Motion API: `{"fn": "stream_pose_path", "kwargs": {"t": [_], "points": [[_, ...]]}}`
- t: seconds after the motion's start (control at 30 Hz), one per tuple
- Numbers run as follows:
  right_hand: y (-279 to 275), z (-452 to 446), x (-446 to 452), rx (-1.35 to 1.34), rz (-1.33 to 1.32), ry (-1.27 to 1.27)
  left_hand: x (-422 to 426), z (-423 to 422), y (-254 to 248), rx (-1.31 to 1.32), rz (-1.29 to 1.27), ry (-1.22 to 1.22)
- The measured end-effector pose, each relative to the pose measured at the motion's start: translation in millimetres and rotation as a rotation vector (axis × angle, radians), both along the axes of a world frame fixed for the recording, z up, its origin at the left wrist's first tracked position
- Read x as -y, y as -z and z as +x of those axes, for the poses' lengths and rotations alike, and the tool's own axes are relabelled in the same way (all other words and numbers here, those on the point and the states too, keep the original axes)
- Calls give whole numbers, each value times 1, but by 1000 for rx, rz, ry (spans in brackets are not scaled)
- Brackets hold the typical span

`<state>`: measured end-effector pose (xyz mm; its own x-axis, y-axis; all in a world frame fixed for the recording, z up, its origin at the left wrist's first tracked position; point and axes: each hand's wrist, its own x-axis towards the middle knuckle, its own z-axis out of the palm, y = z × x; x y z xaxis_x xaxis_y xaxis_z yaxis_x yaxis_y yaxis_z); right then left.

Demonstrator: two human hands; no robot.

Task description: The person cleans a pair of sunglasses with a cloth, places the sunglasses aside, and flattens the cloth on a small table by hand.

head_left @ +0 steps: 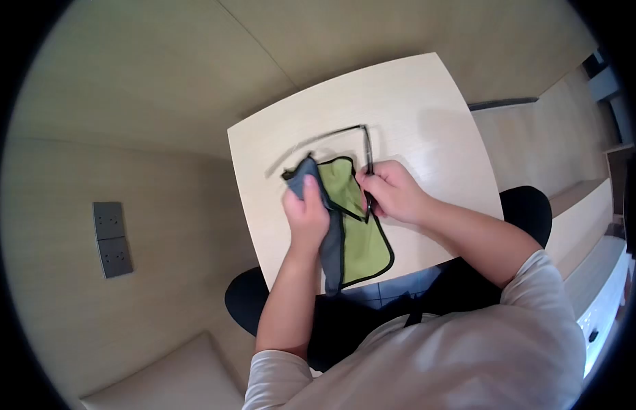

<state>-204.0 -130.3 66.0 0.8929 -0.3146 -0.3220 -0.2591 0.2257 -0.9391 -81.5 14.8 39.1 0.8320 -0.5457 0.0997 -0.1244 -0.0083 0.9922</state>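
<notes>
A pair of dark-framed eyeglasses [368,147] is held above the table, gripped at the frame by the closed fingers of my right hand [398,193]. One of its temples stretches out toward the far left, slightly blurred. My left hand [309,217] is closed around a cloth [366,253], green on one face and grey-blue on the other, with black edging. Folded over at the top, the cloth hangs toward the near table edge. Part of it lies against the lower end of the glasses, where the left fingers are hidden beneath the fabric.
Both hands are over a pale wooden table [413,102]. Wood-panelled walls stand behind it and to the left, with dark socket plates [113,239] on the left one. My legs in dark trousers [526,212] are under the near edge.
</notes>
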Motion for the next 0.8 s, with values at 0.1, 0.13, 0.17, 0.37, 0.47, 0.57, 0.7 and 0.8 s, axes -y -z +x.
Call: {"fn": "stream_pose_path", "kwargs": {"t": [0.1,0.13,0.17,0.37,0.47,0.57,0.7,0.8], "points": [[1,-1,-4,52,-168,-1,3,5,-7,-92,-137,-94],[-7,0,-5,25,-86,45,2,4,-6,-92,-134,-89],[-7,0,-4,27,-83,49,2,3,-6,-26,-140,-196],[-4,-2,-5,18,47,70,5,9,1,3,-178,-139],[13,0,-6,124,37,75,-1,2,-4,-89,-109,27],[16,-1,-4,192,42,79,-2,0,4,119,154,333],[13,-3,2,290,103,232,11,-8,-3,424,172,354],[10,-1,6,275,160,301,9,-5,-2,478,245,359]]}}
